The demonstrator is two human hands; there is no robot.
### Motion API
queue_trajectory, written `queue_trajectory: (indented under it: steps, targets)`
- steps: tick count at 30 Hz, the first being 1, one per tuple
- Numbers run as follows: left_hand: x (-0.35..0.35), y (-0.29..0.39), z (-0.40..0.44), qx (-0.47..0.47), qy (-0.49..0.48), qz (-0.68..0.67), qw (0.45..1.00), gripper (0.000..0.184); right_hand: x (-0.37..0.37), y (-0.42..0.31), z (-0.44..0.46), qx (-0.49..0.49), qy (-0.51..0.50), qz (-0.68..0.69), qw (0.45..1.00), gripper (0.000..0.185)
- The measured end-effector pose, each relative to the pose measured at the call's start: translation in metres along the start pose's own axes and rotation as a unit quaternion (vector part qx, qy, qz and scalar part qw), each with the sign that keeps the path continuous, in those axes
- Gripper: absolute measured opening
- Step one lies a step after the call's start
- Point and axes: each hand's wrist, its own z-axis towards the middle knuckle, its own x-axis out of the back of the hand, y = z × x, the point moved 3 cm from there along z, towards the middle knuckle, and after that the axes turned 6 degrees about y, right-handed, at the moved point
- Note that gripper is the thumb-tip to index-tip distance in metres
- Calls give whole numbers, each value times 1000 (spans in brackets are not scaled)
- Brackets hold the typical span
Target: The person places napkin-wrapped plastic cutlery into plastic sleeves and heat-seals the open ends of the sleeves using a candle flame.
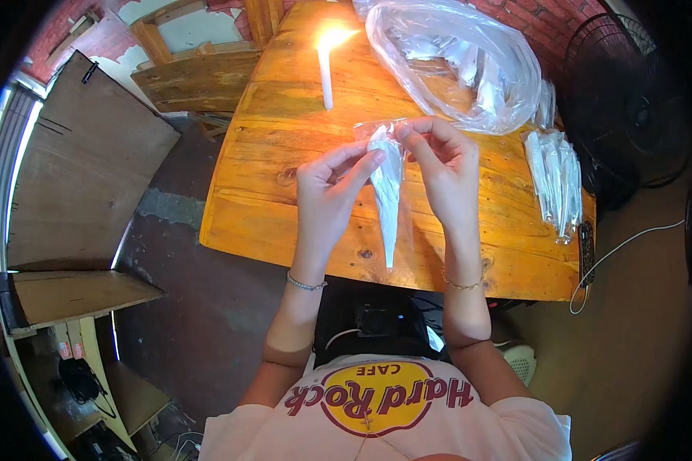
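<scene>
Over the near part of the wooden table, my left hand [332,175] pinches the upper left side of a white folded piece [387,192] that tapers to a narrow point at the bottom. Whether it is paper or cloth I cannot tell. A clear plastic sleeve [405,223] surrounds the white piece. My right hand [444,163] pinches the sleeve's upper right corner between thumb and finger. Beyond both hands a lit white candle [326,77] stands upright, its flame leaning right.
A large clear plastic bag [507,84] with several white pieces lies on the table [261,192] at the back right. Several wrapped white pieces [552,180] are stacked at the right edge, beside a dark remote-like object [587,253]. A black fan [630,107] stands further right.
</scene>
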Motion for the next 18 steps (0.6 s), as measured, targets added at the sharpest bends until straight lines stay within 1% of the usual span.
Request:
queue_trajectory:
  steps: [3,6,9,12,15,18]
  targets:
    - [4,-1,3,-1,6,0,1000,18,-5,3,1,-3,-19,37,999,13]
    - [9,3,14,-9,2,25,1000,19,-10,11,3,-41,-38,49,997,15]
    - [14,-1,31,0,16,15,1000,18,-19,19,11,-43,-18,70,996,16]
    - [18,3,49,-3,11,27,1000,19,-29,18,19,-78,-6,99,992,16]
    - [18,13,63,10,2,61,998,21,-35,21,29,-77,-5,125,989,16]
    - [16,15,73,19,-2,76,997,24,-40,25,39,-55,17,150,987,15]
